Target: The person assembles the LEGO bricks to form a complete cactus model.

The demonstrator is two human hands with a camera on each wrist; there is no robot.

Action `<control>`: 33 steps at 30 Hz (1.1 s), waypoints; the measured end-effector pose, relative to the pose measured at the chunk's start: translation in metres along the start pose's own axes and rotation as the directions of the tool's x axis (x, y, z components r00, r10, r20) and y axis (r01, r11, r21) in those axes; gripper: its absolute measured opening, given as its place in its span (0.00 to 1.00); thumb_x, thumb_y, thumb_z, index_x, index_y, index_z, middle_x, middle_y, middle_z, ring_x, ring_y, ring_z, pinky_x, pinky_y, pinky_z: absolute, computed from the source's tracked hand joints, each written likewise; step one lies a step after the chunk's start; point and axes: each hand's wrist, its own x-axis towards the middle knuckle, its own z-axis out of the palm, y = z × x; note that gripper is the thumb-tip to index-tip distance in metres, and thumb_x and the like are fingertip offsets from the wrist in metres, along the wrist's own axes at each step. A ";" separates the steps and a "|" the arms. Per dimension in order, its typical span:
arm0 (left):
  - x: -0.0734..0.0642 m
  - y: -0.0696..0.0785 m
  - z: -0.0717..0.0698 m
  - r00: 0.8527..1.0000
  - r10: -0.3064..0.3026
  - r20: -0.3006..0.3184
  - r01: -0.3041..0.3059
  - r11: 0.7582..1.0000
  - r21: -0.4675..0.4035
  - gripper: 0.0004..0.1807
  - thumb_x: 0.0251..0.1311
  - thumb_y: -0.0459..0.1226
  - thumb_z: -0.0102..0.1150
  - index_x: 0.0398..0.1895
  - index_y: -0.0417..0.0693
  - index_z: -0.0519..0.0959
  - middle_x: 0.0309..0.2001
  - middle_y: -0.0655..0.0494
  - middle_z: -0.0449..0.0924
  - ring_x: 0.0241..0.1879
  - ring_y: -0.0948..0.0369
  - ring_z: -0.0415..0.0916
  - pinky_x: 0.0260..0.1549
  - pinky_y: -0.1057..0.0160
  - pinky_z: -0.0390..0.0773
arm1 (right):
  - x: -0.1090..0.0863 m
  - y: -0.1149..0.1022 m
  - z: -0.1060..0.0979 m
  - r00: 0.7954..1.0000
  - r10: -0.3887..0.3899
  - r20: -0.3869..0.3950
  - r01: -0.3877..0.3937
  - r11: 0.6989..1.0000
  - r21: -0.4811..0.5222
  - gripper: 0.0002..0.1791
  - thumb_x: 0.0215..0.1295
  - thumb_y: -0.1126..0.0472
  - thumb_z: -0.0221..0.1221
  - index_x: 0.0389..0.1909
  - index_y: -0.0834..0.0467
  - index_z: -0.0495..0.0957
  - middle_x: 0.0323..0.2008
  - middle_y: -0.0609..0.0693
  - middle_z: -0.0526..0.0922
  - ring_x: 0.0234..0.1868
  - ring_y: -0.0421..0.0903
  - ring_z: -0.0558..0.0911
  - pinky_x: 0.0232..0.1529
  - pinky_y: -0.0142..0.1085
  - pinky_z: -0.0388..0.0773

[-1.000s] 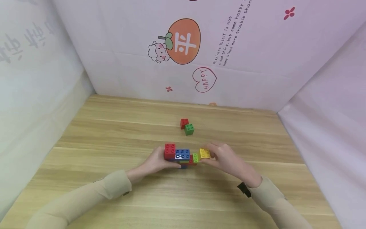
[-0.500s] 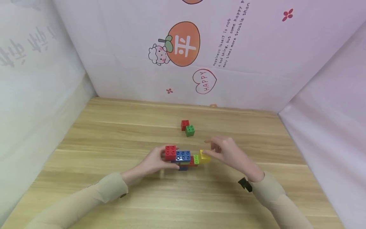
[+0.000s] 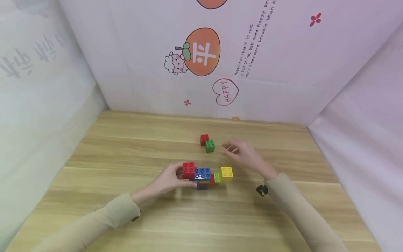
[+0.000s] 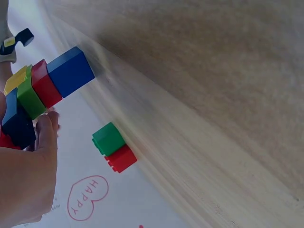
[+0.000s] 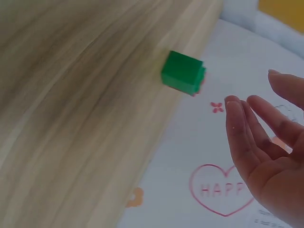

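My left hand (image 3: 170,181) holds an assembly of toy building bricks at its left end, thumb in front and fingers behind. In it are a red brick (image 3: 188,170) and a longer blue brick (image 3: 202,173) on top, a lime green brick (image 4: 31,99), a red brick (image 4: 46,84), a blue brick (image 4: 71,71) at the bottom and a yellow brick (image 3: 226,173) at the right end. My right hand (image 3: 244,154) is off the assembly, fingers loosely bent and holding nothing. Nearest to it is a green brick (image 3: 210,146), to the left of its fingertips.
Behind the green brick stands another red brick (image 3: 204,139), close against it on the wooden table (image 3: 151,140). White printed cloth (image 3: 141,77) rises along the table's back edge, and plain white cloth lines both sides.
My right hand has let go of the yellow brick, which stays on the assembly, and moved away toward the back and the green brick. The left hand keeps its hold.
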 end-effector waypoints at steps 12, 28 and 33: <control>-0.002 -0.003 0.002 1.000 0.025 -0.007 -0.025 1.000 0.017 0.32 0.50 0.43 0.76 0.59 0.45 0.78 0.53 0.49 0.85 0.53 0.55 0.83 0.55 0.60 0.83 | 0.043 0.030 0.025 0.984 0.114 0.137 -0.118 0.993 0.022 0.23 0.65 0.61 0.63 0.59 0.65 0.75 0.57 0.63 0.81 0.53 0.56 0.84 0.54 0.45 0.85; 0.001 0.000 0.000 0.999 0.041 -0.009 -0.041 0.999 0.026 0.29 0.51 0.41 0.74 0.58 0.44 0.78 0.53 0.46 0.85 0.53 0.54 0.84 0.55 0.60 0.83 | 0.060 0.031 0.037 0.979 0.124 0.163 -0.132 0.990 0.039 0.18 0.63 0.62 0.65 0.51 0.66 0.78 0.49 0.62 0.84 0.48 0.55 0.85 0.52 0.43 0.85; 0.001 -0.001 -0.001 0.999 0.040 -0.005 -0.040 0.999 0.019 0.29 0.52 0.41 0.74 0.57 0.44 0.78 0.53 0.46 0.85 0.53 0.54 0.83 0.55 0.60 0.83 | 0.057 0.029 0.037 0.980 0.144 0.138 -0.147 0.989 0.013 0.16 0.62 0.59 0.67 0.47 0.62 0.80 0.43 0.56 0.86 0.45 0.50 0.85 0.50 0.42 0.86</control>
